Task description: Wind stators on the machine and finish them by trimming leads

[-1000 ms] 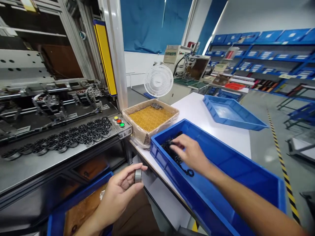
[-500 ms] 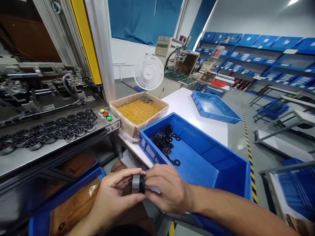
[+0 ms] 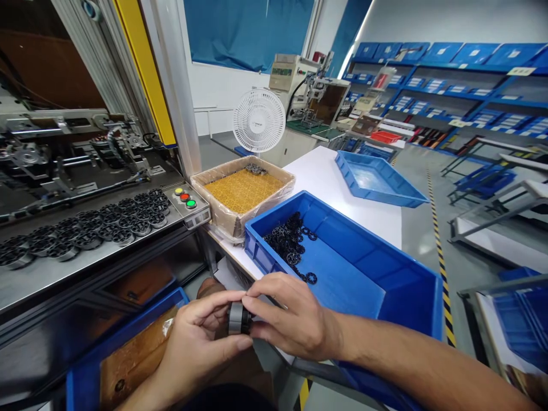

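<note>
My left hand (image 3: 194, 337) grips a motor stator (image 3: 235, 318), a grey metal ring with black plastic on its side, between thumb and fingers. My right hand (image 3: 295, 319) is closed against the stator's black side, its thumb and fingertips touching it. Its fingers partly cover that side. Both hands are in front of a deep blue bin (image 3: 342, 268), which has black plastic insulator rings (image 3: 289, 242) heaped at its left end. Rows of similar stators (image 3: 88, 231) lie on the metal bench to the left.
A plastic-lined cardboard box (image 3: 242, 191) with a yellow layer and a few stators stands behind the bin. Past it are a white fan (image 3: 259, 121) and a shallow blue tray (image 3: 377, 177). Left is a machine with a button panel (image 3: 187, 202); a brown-lined blue container (image 3: 132, 359) sits below.
My right fingers have shifted up along the stator's black side, the fingertips now meeting the left fingers at its top. My left hand keeps its hold. The view has turned slightly.
</note>
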### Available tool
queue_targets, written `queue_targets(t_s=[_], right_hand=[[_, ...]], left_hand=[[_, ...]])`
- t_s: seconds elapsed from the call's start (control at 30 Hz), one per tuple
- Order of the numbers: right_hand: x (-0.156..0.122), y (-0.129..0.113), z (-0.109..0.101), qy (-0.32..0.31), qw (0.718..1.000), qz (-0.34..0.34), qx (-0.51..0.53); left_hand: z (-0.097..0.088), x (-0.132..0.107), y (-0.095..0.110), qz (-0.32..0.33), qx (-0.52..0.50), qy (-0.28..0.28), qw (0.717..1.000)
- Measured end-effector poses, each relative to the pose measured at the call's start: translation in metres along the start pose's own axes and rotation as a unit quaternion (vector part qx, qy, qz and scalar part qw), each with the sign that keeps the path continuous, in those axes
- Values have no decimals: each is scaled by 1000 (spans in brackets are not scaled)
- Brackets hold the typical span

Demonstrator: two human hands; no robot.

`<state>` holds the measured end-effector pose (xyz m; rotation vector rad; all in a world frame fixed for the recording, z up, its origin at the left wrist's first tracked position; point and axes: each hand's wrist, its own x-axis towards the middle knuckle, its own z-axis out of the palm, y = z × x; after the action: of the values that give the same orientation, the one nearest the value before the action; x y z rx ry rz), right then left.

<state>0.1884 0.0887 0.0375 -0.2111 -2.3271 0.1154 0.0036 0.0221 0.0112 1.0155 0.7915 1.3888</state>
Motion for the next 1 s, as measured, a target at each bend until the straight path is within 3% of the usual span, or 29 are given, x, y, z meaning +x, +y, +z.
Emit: queue_targets(t_s=[0.37, 0.57, 0.7, 0.83, 1.0], right_hand=[[1, 0, -2, 12, 998, -52, -13], [2, -5, -3, -17, 999, -38, -10], [2, -9, -3, -14, 1000, 10, 0], [1, -7, -3, -22, 1000, 10, 3], [1, 6, 2, -12, 979, 131, 154]], left_hand=[[-4, -4, -2, -52, -17, -2, 999], [-10, -7, -4, -84, -13, -8, 996], [-10, -8, -6, -74, 12, -9, 997], [-2, -17, -9, -63, 48, 1, 997], [9, -32, -12, -34, 122, 19, 992]])
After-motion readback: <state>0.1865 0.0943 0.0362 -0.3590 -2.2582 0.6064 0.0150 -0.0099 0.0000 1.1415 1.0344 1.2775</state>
